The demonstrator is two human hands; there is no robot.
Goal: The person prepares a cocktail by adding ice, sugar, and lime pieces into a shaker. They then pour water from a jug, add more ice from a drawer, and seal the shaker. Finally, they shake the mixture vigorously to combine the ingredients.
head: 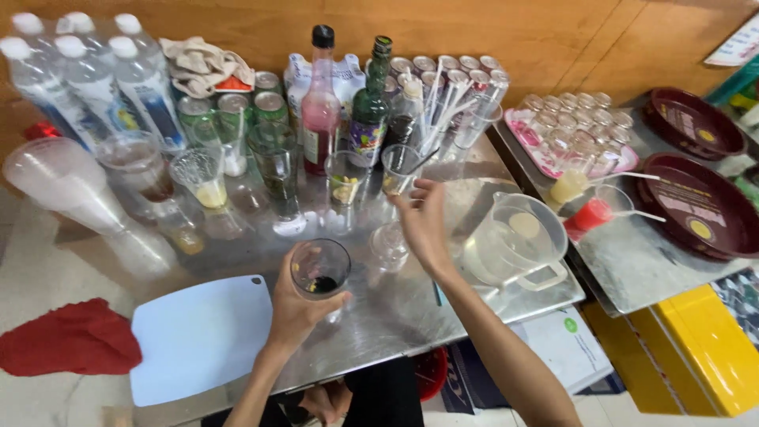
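Steel counter [411, 316] crowded with bottles [320, 111] stands against wood-panelled wall [553, 39].

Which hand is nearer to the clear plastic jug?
Right. The right hand is just left of the clear plastic jug; the left hand is farther left, holding a glass.

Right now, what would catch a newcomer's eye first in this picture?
The left hand grips a clear glass with dark liquid at its bottom, front centre of the steel table. The right hand reaches toward a plastic cup behind it. Bottles crowd the back edge, a red-filled bottle and a green bottle standing tallest.
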